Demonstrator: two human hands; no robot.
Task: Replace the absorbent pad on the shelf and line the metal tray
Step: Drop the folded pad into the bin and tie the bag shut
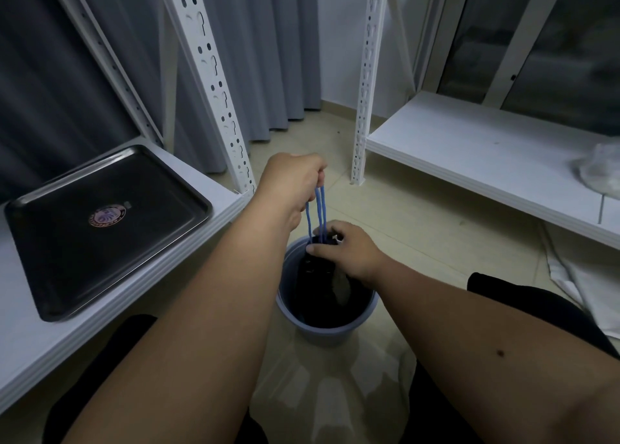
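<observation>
The metal tray (107, 232) sits at nine o'clock on the left shelf (30, 353), dark and shiny, flat on the white board with a round sticker (106, 215) near its middle and nothing lining it. Over at three o'clock, the right shelf (486, 155) carries a crumpled white plastic bag (600, 171) at its far right edge; whether that holds a pad, I cannot tell. Dead centre, down on the tiled floor, a blue-grey bin (335, 329) stands between the two racks with a black bag (322, 275) inside it. The left hand (292, 181) is up at twelve o'clock from the bin, fingers curled tight around blue drawstrings (318, 212), which run taut straight down into the bag's mouth. The right hand (349, 252) is right at the bin's rim, thumb and fingers pinching the gathered top of the black bag where the strings enter. Something pale shows inside the bag just below that hand. A white slotted upright (214, 84) rises beside the tray at eleven o'clock, another upright (369, 74) at one o'clock, with grey curtains (268, 40) hanging behind. White sheeting (577, 275) lies on the floor under the right shelf at four o'clock.
</observation>
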